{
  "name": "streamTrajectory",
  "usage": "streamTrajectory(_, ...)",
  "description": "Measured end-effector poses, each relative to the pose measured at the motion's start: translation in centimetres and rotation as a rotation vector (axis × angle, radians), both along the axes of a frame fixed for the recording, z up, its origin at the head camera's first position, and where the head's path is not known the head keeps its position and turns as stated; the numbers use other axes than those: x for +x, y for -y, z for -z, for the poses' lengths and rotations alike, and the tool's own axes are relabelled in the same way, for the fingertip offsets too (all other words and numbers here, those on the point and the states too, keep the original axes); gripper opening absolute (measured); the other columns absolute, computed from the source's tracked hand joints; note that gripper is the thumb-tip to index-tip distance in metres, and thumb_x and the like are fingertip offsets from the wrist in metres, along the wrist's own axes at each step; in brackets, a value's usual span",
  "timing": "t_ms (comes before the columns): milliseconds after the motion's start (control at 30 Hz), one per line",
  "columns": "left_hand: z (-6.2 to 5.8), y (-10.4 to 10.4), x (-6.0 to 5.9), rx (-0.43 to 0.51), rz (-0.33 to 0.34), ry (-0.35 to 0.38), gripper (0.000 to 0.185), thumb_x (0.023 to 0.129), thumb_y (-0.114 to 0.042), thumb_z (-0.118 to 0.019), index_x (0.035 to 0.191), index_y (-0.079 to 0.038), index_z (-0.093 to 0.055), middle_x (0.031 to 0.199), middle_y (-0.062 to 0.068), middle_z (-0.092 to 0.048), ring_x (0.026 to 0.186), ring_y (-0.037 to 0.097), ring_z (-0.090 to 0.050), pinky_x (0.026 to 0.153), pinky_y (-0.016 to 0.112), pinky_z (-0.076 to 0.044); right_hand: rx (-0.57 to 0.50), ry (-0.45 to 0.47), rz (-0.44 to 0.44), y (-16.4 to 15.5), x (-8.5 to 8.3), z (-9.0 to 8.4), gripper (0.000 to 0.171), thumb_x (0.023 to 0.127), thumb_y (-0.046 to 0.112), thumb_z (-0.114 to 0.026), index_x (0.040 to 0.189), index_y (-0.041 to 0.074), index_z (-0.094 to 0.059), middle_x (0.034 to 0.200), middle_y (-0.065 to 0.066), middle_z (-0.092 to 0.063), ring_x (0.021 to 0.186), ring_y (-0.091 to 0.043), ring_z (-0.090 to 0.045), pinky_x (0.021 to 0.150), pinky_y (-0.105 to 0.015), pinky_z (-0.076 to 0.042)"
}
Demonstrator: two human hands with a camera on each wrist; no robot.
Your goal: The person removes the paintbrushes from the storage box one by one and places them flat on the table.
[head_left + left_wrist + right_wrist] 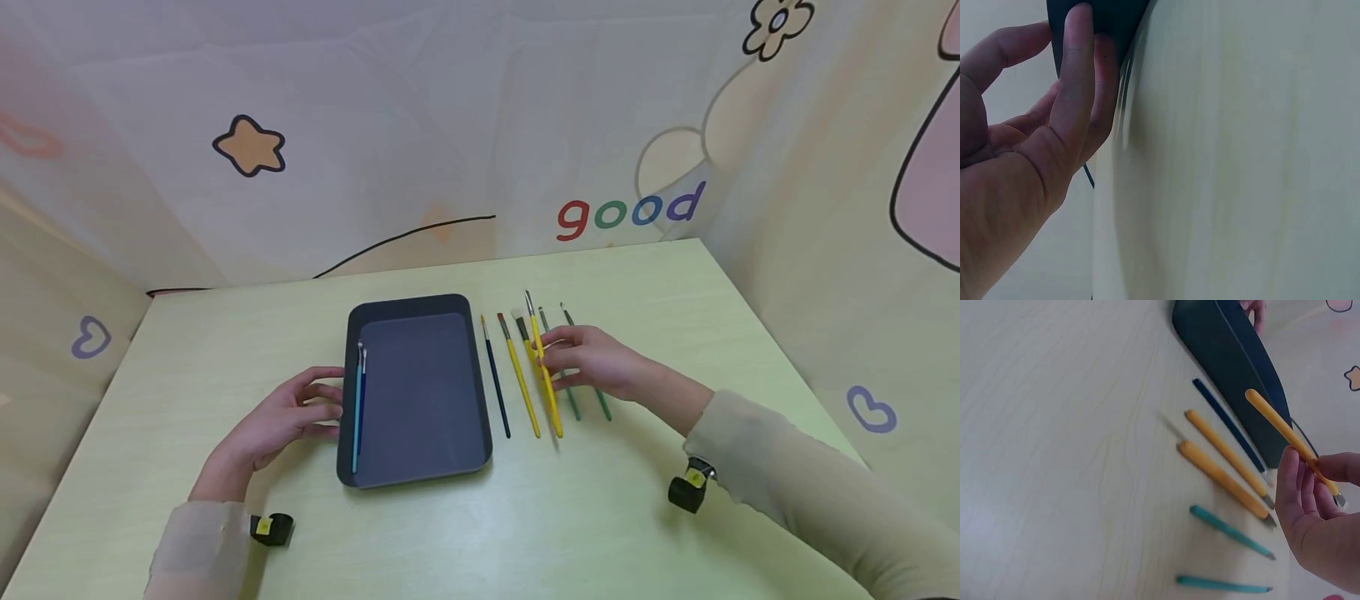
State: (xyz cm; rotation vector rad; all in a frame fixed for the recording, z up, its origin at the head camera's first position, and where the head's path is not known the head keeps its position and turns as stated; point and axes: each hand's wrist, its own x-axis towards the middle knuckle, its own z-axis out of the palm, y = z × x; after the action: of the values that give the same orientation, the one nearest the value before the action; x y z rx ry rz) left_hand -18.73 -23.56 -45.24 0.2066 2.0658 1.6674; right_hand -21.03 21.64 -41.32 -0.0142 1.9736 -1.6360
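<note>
My right hand [596,360] pinches a yellow paintbrush [552,404] between thumb and fingers. In the right wrist view this held paintbrush [1277,420] is lifted off the table, handle end toward the tray. Under it lie another yellow paintbrush [1222,481] and a slimmer yellow one [521,379]. A dark blue paintbrush [497,387] lies closest to the tray, and two green paintbrushes [573,404] lie below my right hand. My left hand [281,419] touches the left wall of the dark grey tray [423,400] with its fingertips. Inside the tray, a light blue paintbrush [356,433] and a dark blue one lie along the left side.
The pale wooden table [525,533] ends at a printed cloth backdrop [405,125], with cloth at both sides too. A small black device [273,529] is strapped at the left wrist, and a similar black device [687,490] at the right.
</note>
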Motion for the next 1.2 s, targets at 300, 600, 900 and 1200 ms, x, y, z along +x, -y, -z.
streamTrajectory(300, -0.1, -0.1, 0.0, -0.003, -0.003, 0.006, 0.059, 0.101, -0.004, -0.061, 0.154, -0.001, -0.035, 0.126, 0.027, -0.051, 0.102, 0.027, -0.064, 0.088, 0.041, -0.060, 0.059, 0.015, 0.021, -2.5, -0.7, 0.9, 0.048, 0.105, 0.011, -0.056, 0.147, -0.007, -0.042, 0.138, -0.027, -0.051, 0.113, -0.034, -0.057, 0.096, -0.040, -0.056)
streamTrajectory(600, -0.1, -0.1, 0.0, -0.004, -0.009, 0.010, 0.059, 0.101, -0.005, -0.061, 0.154, -0.001, -0.036, 0.126, 0.027, -0.051, 0.102, 0.027, -0.064, 0.089, 0.041, -0.059, 0.079, 0.051, 0.038, -5.5, -1.7, 1.6, 0.051, 0.105, 0.013, -0.056, 0.149, -0.006, -0.041, 0.138, -0.025, -0.051, 0.108, -0.027, -0.058, 0.095, -0.035, -0.056)
streamTrajectory(900, 0.0, 0.0, 0.0, -0.003, -0.007, 0.011, 0.059, 0.101, -0.005, -0.062, 0.154, -0.002, -0.036, 0.127, 0.027, -0.051, 0.103, 0.027, -0.064, 0.089, 0.041, -0.059, 0.204, -0.017, 0.051, -7.3, -2.1, 1.8, 0.048, 0.106, 0.013, -0.056, 0.145, -0.010, -0.043, 0.134, -0.026, -0.054, 0.104, -0.028, -0.059, 0.091, -0.034, -0.058)
streamTrajectory(1200, 0.1, 0.1, -0.1, -0.006, -0.008, 0.016, 0.060, 0.101, -0.005, -0.062, 0.155, -0.002, -0.036, 0.127, 0.028, -0.051, 0.103, 0.027, -0.064, 0.090, 0.041, -0.059, 0.332, -0.091, 0.079, -7.3, -2.2, 2.3, 0.043, 0.103, 0.011, -0.061, 0.139, -0.011, -0.050, 0.121, -0.024, -0.061, 0.097, -0.029, -0.060, 0.084, -0.033, -0.060)
